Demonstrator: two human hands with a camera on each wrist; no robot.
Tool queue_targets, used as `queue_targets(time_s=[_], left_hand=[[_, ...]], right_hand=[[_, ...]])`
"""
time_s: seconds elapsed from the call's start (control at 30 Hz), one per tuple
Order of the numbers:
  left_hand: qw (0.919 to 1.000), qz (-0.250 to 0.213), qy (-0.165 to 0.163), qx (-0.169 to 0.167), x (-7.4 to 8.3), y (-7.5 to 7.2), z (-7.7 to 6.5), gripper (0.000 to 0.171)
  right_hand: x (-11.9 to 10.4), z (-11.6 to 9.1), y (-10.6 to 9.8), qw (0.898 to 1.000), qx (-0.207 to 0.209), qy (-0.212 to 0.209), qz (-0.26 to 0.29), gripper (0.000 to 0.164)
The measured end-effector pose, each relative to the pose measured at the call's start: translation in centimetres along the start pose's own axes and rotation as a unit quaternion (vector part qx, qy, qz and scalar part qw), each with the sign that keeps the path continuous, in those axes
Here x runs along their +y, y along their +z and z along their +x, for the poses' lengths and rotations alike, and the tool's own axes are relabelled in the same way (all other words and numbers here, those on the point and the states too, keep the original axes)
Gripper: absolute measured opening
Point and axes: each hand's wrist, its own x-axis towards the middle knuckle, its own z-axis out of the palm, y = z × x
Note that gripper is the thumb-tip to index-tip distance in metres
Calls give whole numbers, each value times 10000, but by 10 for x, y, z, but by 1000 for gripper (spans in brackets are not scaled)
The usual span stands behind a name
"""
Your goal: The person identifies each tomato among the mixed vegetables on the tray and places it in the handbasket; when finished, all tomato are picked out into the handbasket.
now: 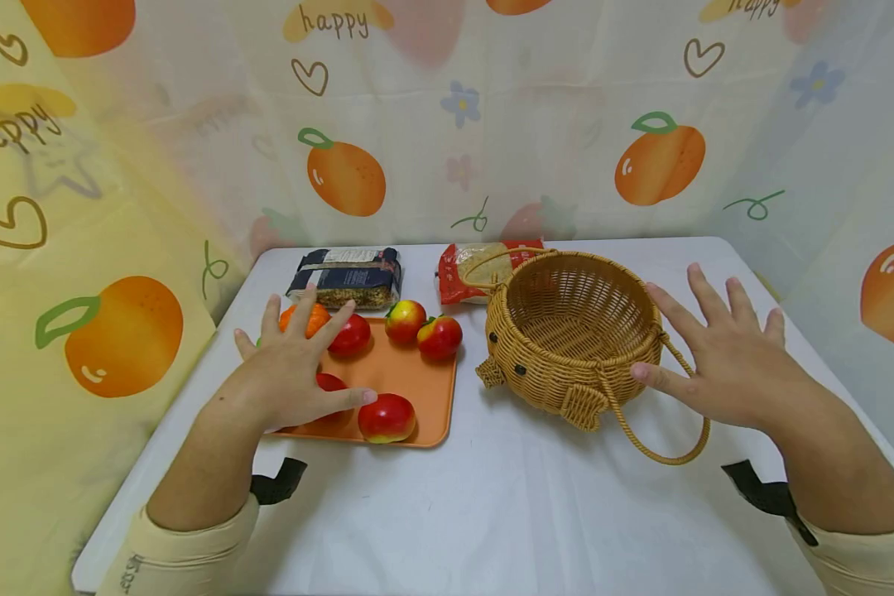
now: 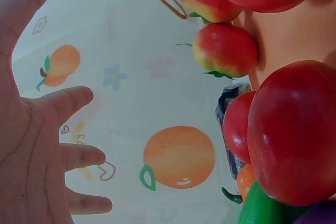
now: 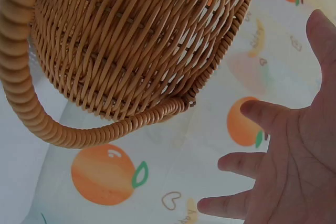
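Observation:
My left hand [image 1: 286,372] is spread wide over the left part of an orange tray [image 1: 435,397], holding nothing. On the tray lie several red and yellow-red fruits, among them a red fruit [image 1: 386,418] by the thumb and a yellow-red one [image 1: 439,338] at the far right corner. A small orange pumpkin [image 1: 317,319] shows behind the fingers; in the left wrist view a green vegetable [image 2: 257,205] appears beside it. My right hand [image 1: 737,360], fingers also spread, hovers at the right side of a wicker basket [image 1: 544,377]. The basket's interior shows only woven wicker.
Behind the tray lies a dark vacuum-style packet [image 1: 348,277] of grains. A red and clear packet [image 1: 458,273] sits behind the basket, partly covered by it. One rope-like basket handle [image 1: 666,457] hangs out towards the front right. Printed curtains surround the white table [image 1: 492,513].

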Motion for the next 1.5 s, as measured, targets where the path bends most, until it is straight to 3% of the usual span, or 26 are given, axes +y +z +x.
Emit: queue_targets(time_s=[0.43, 0.83, 1.23, 1.5], left_hand=[[9998, -10, 166, 101, 0, 2, 1, 120], [9970, 68, 735, 231, 7, 12, 0, 118], [9908, -139, 1292, -388, 21, 28, 3, 107], [9827, -202, 1630, -854, 31, 39, 3, 80]], right_hand=[[-2, -1, 1, 10000, 94, -10, -6, 104], [-17, -5, 11, 9983, 177, -466, 306, 99], [-25, -7, 34, 9868, 831, -1233, 634, 78], [-23, -9, 46, 9793, 1160, -1434, 834, 63]])
